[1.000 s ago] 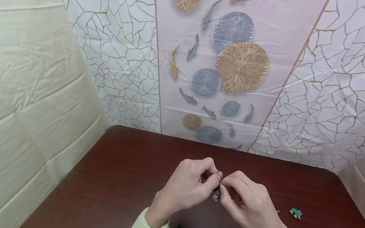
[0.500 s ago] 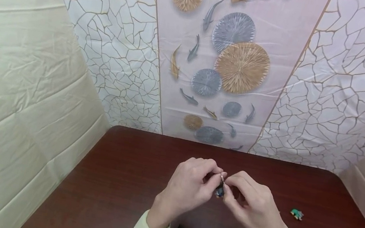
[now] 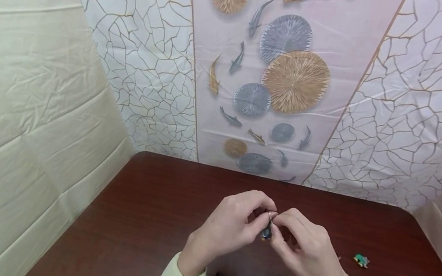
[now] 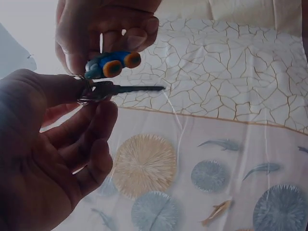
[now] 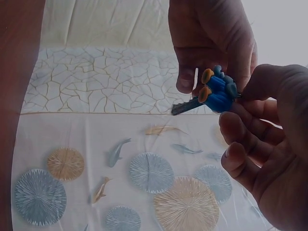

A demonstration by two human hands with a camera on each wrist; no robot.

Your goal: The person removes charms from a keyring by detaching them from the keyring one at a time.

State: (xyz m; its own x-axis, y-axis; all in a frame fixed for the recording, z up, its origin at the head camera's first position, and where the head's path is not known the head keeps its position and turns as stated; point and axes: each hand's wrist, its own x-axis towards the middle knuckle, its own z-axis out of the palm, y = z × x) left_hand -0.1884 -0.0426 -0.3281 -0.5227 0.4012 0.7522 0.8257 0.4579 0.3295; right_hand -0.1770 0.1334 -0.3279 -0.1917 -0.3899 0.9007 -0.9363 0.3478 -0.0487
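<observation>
Surface: dark wood table (image 3: 143, 221).
Your hands: left hand (image 3: 230, 225) and right hand (image 3: 306, 254) together, both pinching the key ring (image 4: 84, 94).
Key (image 4: 127, 88): between your fingertips above the table, blade sideways.
Charm (image 5: 219, 91): blue, nearer your right hand.

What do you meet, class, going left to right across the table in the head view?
Left hand → key ring → right hand → green toy.
</observation>
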